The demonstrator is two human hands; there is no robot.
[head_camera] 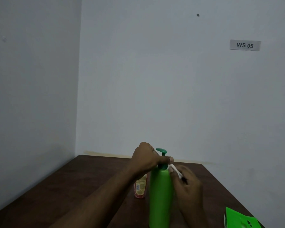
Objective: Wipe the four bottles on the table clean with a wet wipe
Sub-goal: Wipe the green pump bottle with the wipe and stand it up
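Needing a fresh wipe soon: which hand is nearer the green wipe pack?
Right. The right hand, holding a wipe at the green bottle's shoulder, is up-left of the green wipe pack; the left hand grips the pump neck, farther left.

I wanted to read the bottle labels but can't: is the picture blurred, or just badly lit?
Both, in the head view: light is dim and flat, no glare; the green pump bottle is smeared by motion; the red bottle behind it has an unreadably soft label; the wet wipe is a pale smudge; only the WS 05 sign is sharp.
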